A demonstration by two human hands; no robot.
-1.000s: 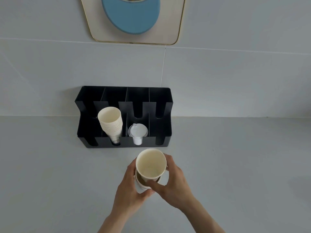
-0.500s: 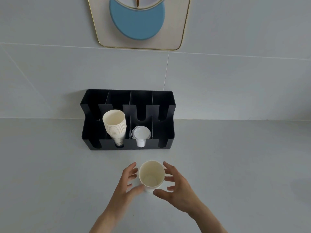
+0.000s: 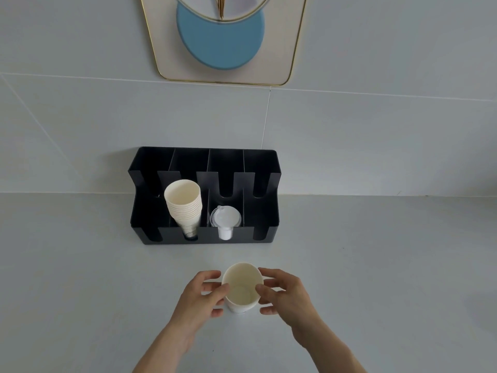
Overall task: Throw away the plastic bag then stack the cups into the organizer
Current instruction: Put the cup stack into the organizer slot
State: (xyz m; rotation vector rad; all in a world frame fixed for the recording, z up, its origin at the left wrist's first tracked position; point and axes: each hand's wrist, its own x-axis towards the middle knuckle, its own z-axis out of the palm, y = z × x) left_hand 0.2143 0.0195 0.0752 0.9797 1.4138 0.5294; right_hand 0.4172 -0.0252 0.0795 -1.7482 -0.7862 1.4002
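Observation:
A cream paper cup (image 3: 242,290) stands upright on the grey counter, in front of the organizer; whether more cups nest under it I cannot tell. My left hand (image 3: 201,294) grips its left side, thumb on the rim. My right hand (image 3: 282,292) grips its right side, thumb against the rim. The black organizer (image 3: 204,235) stands against the wall with several compartments. A leaning stack of paper cups (image 3: 184,204) fills its second slot from the left. No plastic bag is in view.
White plastic lids (image 3: 225,220) sit in the organizer's third slot. The two outer slots look dark and hold nothing visible. A gold-framed wall piece with a blue disc (image 3: 220,36) hangs above. Grey counter (image 3: 376,265) extends on both sides.
A second ago both hands pushed a raised cup down into cups below. Half a second ago the fingers spread off it. Now both hands have closed in on the cup again.

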